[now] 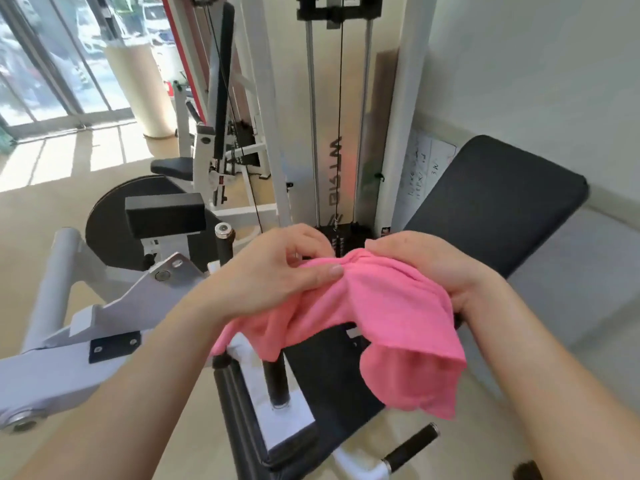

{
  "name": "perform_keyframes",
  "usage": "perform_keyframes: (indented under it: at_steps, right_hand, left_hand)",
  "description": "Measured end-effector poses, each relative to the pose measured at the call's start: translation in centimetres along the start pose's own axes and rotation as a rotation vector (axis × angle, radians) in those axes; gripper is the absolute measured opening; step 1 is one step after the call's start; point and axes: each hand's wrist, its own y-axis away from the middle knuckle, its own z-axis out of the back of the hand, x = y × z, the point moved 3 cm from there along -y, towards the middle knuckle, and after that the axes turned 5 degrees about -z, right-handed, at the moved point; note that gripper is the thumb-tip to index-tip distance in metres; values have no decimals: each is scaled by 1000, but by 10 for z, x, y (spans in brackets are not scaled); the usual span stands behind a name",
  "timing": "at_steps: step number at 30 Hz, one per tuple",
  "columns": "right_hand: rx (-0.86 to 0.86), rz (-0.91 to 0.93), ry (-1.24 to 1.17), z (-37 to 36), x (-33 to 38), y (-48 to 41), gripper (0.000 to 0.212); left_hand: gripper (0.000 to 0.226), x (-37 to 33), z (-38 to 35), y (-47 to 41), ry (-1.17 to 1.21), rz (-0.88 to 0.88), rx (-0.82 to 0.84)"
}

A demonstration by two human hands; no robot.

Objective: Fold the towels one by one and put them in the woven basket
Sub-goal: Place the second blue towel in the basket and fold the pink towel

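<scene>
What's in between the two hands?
In the head view, a bunched ridge of the pink towel spans the gap between the left hand and right hand; both grip it.

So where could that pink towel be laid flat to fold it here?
The black bench pad on the right, against the wall, looks bare. Under the left hand and right hand holding the pink towel, handles, posts and the machine frame crowd things.

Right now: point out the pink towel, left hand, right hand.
pink towel (391, 306), head view, on the middle of the draped cloth.
left hand (273, 271), head view, on the back of the hand.
right hand (426, 261), head view, on the back of the hand above the cloth.
</scene>
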Motion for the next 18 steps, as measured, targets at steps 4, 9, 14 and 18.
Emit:
perform_keyframes:
  at_steps: [4, 9, 14, 18]
  right_hand:
    - [49, 81, 150, 38, -5, 77, 37]
    - [-300, 183, 375, 88, -32, 180, 20]
    - [-487, 154, 304, 128, -76, 298, 18]
    - [-565, 133, 55, 147, -111, 375, 16]
  left_hand:
    - [25, -37, -46, -10, 386, 16, 55]
    - [16, -97, -138, -31, 697, 38, 61]
    - [21, -161, -232, -40, 632, 14, 352]
    - [2, -216, -293, -39, 609, -128, 477]
